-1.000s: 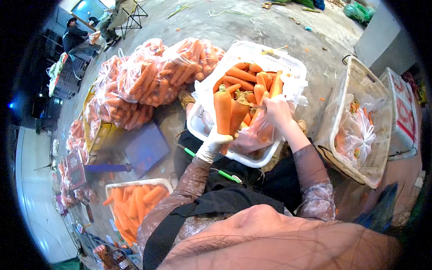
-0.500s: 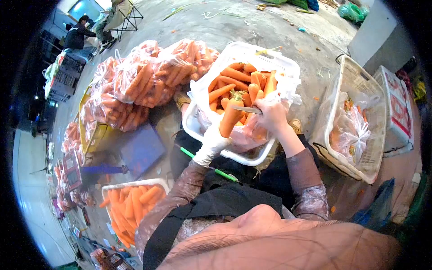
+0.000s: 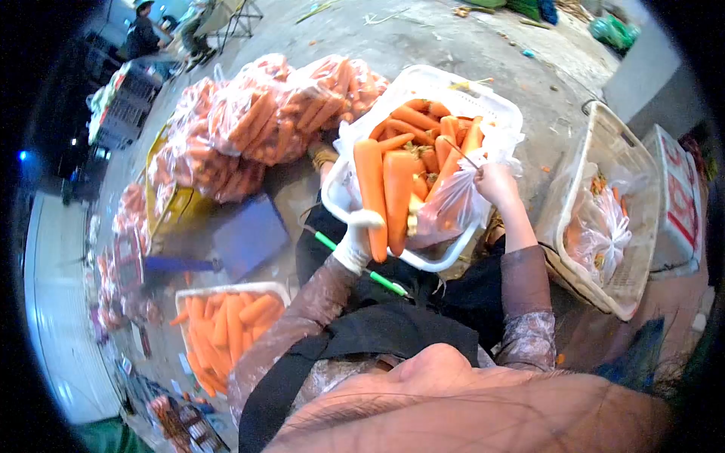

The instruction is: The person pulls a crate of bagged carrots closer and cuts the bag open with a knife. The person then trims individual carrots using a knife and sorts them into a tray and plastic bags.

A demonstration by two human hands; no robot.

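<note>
bare right hand point(image 3: 495, 185) moved rightward, clutching perhaps a thin knife point(image 3: 461, 153); white-gloved left hand point(image 3: 353, 245) clasps stiff-looking orange carrots point(image 3: 399, 198), best held mid-length, over white plastic basket's near edge point(image 3: 434, 266).

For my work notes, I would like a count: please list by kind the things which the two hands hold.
Long, tapered orange carrots in the white-gloved left hand: 2
Thin, narrow-bladed knife in the bare right hand: 1
Total held: 3
</note>
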